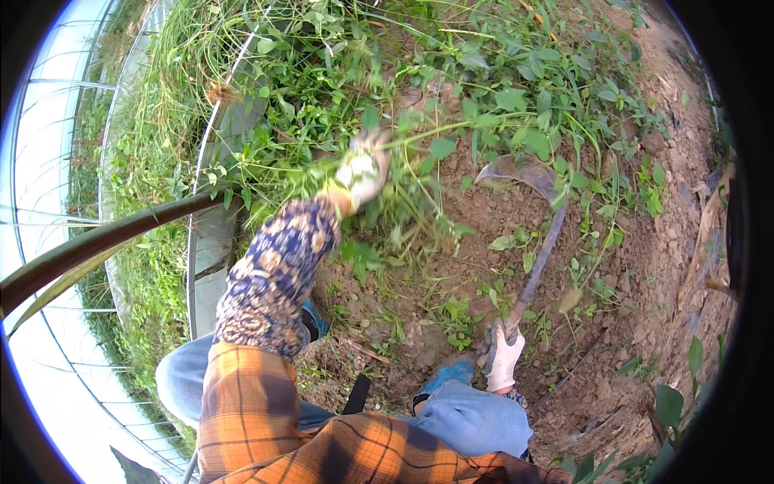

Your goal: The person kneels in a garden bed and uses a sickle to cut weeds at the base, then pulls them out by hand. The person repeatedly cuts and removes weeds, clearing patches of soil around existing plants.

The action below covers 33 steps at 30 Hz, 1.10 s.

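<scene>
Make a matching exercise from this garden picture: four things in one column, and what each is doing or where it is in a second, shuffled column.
Things:
1. left hand
2. right hand
3. blade
4. shoe

States:
A. grips the tool's handle
B. lies on bare soil among weeds
C. clutches a bunch of green stems
D. blue, beside the gloved hand on the handle

Pairs: 1-C, 2-A, 3-B, 4-D
</scene>
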Available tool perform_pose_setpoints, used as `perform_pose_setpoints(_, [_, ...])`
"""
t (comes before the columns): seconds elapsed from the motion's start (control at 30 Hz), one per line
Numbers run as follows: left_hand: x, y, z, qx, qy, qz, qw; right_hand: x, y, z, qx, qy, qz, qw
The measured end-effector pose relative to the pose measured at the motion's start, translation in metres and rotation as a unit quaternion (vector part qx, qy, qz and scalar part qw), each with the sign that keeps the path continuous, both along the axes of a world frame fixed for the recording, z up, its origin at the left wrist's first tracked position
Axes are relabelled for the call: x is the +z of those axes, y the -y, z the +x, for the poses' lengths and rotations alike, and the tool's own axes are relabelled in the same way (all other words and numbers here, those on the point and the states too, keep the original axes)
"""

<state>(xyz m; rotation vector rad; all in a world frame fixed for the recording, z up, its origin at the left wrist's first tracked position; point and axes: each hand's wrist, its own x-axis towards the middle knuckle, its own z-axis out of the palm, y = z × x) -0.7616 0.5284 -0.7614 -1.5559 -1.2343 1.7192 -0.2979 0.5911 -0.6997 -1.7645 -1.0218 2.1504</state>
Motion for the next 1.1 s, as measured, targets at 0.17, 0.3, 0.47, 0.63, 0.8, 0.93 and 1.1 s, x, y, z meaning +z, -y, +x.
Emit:
perform_pose_setpoints(0.17, [-0.005, -0.006, -0.052, 0.416, 0.441, 0.404, 0.685, 0.003, 0.002, -0.002, -0.014, 0.000, -0.001, 1.000])
perform_pose_setpoints(0.3, [0.017, -0.017, -0.019, 0.584, 0.417, 0.421, 0.554, -0.007, 0.003, 0.007, 0.002, 0.012, 0.020, 1.000])
perform_pose_setpoints(0.47, [0.002, 0.045, -0.008, 0.455, 0.416, 0.375, 0.693, -0.005, 0.008, -0.002, 0.021, -0.011, 0.008, 1.000])
perform_pose_setpoints(0.63, [0.039, 0.053, 0.064, 0.587, 0.578, 0.260, 0.504, -0.018, 0.001, 0.013, -0.036, -0.017, -0.010, 0.999])
perform_pose_setpoints(0.8, [0.061, 0.102, 0.100, 0.572, 0.628, 0.075, 0.523, -0.017, 0.004, 0.008, -0.022, -0.017, -0.038, 0.999])
perform_pose_setpoints(0.93, [0.050, 0.096, 0.103, 0.443, 0.625, 0.168, 0.621, -0.016, 0.004, 0.007, -0.028, -0.014, -0.026, 0.999])
perform_pose_setpoints(1.1, [0.045, 0.088, 0.082, 0.430, 0.606, 0.283, 0.606, -0.005, 0.001, 0.005, -0.027, -0.004, -0.044, 0.999])
